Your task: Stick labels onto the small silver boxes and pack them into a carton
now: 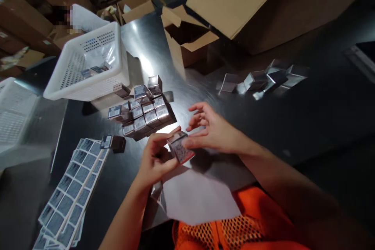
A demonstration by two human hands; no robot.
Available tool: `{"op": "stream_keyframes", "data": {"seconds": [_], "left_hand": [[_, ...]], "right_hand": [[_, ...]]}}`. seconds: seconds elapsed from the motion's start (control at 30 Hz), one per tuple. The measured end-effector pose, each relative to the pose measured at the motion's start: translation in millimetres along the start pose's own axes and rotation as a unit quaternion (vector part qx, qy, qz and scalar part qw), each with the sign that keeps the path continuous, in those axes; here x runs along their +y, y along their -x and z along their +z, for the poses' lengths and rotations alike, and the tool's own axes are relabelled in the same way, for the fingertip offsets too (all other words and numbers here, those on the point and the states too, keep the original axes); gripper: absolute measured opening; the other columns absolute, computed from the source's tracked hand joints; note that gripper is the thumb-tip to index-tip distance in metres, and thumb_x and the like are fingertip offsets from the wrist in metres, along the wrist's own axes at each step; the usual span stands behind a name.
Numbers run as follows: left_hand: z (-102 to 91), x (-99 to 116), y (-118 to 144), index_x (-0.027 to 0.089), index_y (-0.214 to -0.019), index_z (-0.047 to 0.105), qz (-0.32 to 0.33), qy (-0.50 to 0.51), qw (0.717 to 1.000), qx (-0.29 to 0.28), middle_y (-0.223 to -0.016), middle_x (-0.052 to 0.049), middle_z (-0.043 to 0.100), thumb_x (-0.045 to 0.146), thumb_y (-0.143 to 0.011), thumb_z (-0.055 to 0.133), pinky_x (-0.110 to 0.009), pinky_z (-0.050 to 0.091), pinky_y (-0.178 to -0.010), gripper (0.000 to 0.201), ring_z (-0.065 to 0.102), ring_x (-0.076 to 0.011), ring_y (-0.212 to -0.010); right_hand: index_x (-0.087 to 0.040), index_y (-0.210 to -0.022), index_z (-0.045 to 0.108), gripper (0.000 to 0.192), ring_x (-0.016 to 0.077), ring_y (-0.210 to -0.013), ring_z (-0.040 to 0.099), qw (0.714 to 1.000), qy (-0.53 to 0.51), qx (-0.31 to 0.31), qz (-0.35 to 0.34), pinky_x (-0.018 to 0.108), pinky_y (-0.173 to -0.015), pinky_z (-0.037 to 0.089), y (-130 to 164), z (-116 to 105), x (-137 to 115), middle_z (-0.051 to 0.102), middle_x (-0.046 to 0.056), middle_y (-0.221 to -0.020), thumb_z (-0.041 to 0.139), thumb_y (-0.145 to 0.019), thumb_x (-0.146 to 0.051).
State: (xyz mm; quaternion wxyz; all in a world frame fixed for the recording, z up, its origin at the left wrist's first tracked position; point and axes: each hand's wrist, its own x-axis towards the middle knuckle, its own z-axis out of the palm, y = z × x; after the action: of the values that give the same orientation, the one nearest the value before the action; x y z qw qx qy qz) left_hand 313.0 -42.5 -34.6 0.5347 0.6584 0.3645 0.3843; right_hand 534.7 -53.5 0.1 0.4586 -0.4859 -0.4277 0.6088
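I see the small box (179,149) between the two hands, above the near middle of the table (202,93). The left hand (156,158) has it gripped, the thumb on the near side and the fingers on the far side. The right hand (215,131) is half open: its thumb reaches the right side of the box, and the other fingers curl loosely, apart from it. If this thumb presses, I cannot tell.

White paper (199,197) lies just below the box, at the near edge. Far and left of the hands I have the stack (148,117), and behind it the basket (88,90). Label sheets (73,183) run along the left, near the table's left edge. To the right, bare metal gives me room until the silver boxes (258,80), which lie farther off. The carton (175,50) bounds the far side.
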Motion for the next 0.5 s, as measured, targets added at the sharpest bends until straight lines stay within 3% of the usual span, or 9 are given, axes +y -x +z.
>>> {"op": "stream_keyframes", "data": {"seconds": [0.1,0.17,0.23,0.27,0.33,0.4,0.5], "left_hand": [[-3.1,4,1,0.027,-0.114,0.061,0.037,-0.013,0.999,-0.022,-0.122,-0.008,0.075,0.024,-0.072,0.085,-0.020,0.051,-0.055,0.048,0.074,-0.0185,-0.083],[-6.8,6,0,0.029,-0.123,0.060,0.042,-0.054,0.997,-0.022,-0.127,-0.009,0.073,0.026,-0.073,0.086,-0.016,0.037,-0.041,0.056,0.059,-0.0067,-0.051],[-11.3,6,-3,0.029,-0.130,0.057,0.038,-0.117,0.992,0.021,-0.134,-0.012,0.069,0.032,-0.076,0.085,-0.018,0.027,-0.036,0.061,0.037,-0.0003,-0.038],[-13.4,7,-4,0.028,-0.130,0.056,0.035,-0.152,0.986,0.056,-0.135,-0.013,0.069,0.035,-0.079,0.083,-0.019,0.027,-0.037,0.058,0.032,-0.0001,-0.037],[-16.8,9,-6,0.025,-0.125,0.060,0.036,-0.217,0.966,0.134,-0.125,-0.011,0.074,0.039,-0.086,0.076,-0.020,0.032,-0.041,0.044,0.036,-0.0022,-0.039],[-18.1,12,-6,0.022,-0.117,0.063,0.041,-0.264,0.944,0.194,-0.108,-0.006,0.078,0.041,-0.091,0.069,-0.022,0.037,-0.047,0.033,0.041,-0.0046,-0.041],[-15.9,13,-6,0.021,-0.112,0.065,0.063,-0.306,0.917,0.247,-0.091,-0.002,0.078,0.037,-0.094,0.065,-0.024,0.038,-0.052,0.024,0.046,-0.0074,-0.043]], "right_hand": [[-0.022,-0.128,0.052,0.074,0.0132,-0.083,0.068,0.983,-0.050,-0.167,0.064,0.026,-0.070,0.057,-4,-1,-2,0.065,0.000,-0.099,0.089,-0.065,-0.030],[-0.020,-0.126,0.060,0.057,0.0115,-0.074,0.066,0.982,-0.010,-0.185,0.034,0.025,-0.067,0.054,-6,-5,-5,0.066,-0.001,-0.088,0.081,-0.074,-0.033],[-0.021,-0.122,0.067,0.044,0.0122,-0.075,0.067,0.988,0.132,-0.068,-0.044,0.025,-0.071,0.054,-5,-18,-7,0.070,0.000,-0.087,0.076,-0.081,-0.035],[-0.022,-0.120,0.069,0.039,0.0131,-0.078,0.068,0.971,0.227,0.019,-0.077,0.026,-0.074,0.054,-3,-28,-8,0.073,0.001,-0.090,0.074,-0.084,-0.036],[-0.023,-0.118,0.072,0.035,0.0173,-0.085,0.071,0.897,0.393,0.176,-0.105,0.030,-0.082,0.055,3,-54,-7,0.076,0.004,-0.098,0.072,-0.087,-0.038],[-0.021,-0.121,0.071,0.037,0.0275,-0.101,0.070,0.852,0.450,0.247,-0.103,0.043,-0.095,0.053,10,-79,-4,0.075,0.011,-0.109,0.072,-0.087,-0.036],[-0.015,-0.119,0.071,0.036,0.0421,-0.132,0.050,0.791,0.497,0.327,-0.144,0.063,-0.114,0.033,15,-90,2,0.061,0.022,-0.136,0.071,-0.086,-0.029]]}}
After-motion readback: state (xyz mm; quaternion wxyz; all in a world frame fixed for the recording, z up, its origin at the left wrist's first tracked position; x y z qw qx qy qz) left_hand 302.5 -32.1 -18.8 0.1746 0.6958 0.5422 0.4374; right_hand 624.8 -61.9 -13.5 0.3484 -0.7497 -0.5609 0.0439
